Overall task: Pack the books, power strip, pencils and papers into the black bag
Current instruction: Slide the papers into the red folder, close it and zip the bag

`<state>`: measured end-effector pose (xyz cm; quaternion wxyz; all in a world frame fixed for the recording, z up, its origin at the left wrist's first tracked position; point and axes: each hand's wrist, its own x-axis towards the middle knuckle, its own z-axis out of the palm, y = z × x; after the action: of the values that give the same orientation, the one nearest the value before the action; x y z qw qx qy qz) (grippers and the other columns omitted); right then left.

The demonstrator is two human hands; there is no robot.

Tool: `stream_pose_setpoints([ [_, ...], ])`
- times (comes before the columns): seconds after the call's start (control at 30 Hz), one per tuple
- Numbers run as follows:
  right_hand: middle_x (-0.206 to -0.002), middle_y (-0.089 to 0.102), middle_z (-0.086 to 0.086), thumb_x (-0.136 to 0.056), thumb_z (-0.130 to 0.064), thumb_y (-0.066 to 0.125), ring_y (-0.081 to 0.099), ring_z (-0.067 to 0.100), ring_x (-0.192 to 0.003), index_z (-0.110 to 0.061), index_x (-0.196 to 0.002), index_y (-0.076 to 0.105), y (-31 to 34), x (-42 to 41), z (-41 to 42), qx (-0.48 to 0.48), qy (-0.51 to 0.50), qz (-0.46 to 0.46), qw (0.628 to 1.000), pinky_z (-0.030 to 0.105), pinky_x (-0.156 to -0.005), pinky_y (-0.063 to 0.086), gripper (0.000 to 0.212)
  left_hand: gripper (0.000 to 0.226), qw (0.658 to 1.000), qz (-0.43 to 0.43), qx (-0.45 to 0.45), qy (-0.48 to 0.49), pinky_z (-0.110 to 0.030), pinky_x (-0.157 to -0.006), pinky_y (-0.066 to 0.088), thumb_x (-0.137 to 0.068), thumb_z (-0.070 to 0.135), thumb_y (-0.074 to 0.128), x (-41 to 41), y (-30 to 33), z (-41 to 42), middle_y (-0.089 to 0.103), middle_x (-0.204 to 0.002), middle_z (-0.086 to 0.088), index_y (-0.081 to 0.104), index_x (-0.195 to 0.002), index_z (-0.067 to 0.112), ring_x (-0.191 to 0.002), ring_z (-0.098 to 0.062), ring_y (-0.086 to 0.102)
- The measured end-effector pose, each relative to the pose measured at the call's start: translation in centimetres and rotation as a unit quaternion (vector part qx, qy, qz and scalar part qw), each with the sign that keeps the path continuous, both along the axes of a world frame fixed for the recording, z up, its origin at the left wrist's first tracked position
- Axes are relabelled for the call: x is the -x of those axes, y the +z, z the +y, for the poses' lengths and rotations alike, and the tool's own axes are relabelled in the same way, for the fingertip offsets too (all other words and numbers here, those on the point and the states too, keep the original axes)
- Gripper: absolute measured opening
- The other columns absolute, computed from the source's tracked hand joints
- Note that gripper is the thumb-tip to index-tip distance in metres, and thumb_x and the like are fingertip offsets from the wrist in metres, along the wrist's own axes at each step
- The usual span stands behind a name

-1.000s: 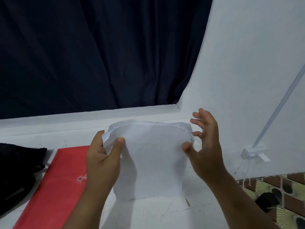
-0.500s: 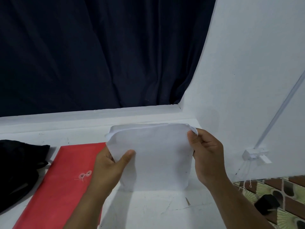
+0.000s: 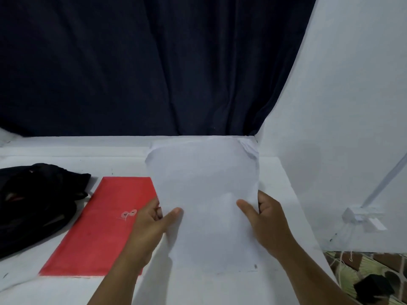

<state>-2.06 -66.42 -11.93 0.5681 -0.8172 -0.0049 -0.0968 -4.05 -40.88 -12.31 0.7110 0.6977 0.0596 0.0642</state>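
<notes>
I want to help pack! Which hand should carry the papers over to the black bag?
Probably the left hand: it already grips the papers, and the black bag lies on its side, past the red envelope.

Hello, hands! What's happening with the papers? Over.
Left hand and right hand both grip papers, upright on table. Bag far left, red folder between.

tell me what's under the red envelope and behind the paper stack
The red envelope lies flat on the white table. Both hands hold the paper stack upright; it hides the envelope's right edge and the table behind it.
</notes>
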Motion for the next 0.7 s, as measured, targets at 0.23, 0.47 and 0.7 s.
stream_pose_setpoints([
  [0.23,-0.082,0.073,-0.005,-0.096,-0.031,0.062,0.066,0.004,-0.082,-0.006,-0.101,0.069,-0.9,2.2,2.3,0.068,-0.045,-0.177,0.981,0.013,-0.068,0.05,0.027,0.023,0.973,-0.13,-0.151,0.112,-0.01,-0.079,0.05,-0.097,0.009,0.061,2.3,-0.5,-3.2,0.074,-0.105,0.017,0.066,-0.117,0.019,-0.098,0.005,0.067],
  [0.47,-0.096,0.073,-0.002,-0.097,-0.024,0.056,0.071,0.019,-0.088,-0.006,-0.122,0.058,-4.6,2.7,2.2,0.137,0.041,-0.097,0.985,0.014,-0.075,0.05,0.031,0.03,0.959,-0.067,-0.23,0.152,0.0,-0.07,0.042,-0.093,0.026,0.045,4.4,-6.2,-5.3,0.06,-0.093,0.029,0.038,-0.122,0.032,-0.087,0.023,0.057],
  [0.7,-0.101,0.068,-0.012,-0.099,-0.02,0.054,0.07,0.018,-0.095,-0.008,-0.129,0.058,-4.4,2.1,3.3,0.111,0.023,-0.071,0.991,0.018,-0.083,0.047,0.032,0.033,0.955,-0.049,-0.261,0.13,-0.002,-0.086,0.037,-0.101,0.011,0.052,4.1,-5.9,-2.9,0.06,-0.102,0.02,0.044,-0.132,0.017,-0.09,-0.001,0.06],
])
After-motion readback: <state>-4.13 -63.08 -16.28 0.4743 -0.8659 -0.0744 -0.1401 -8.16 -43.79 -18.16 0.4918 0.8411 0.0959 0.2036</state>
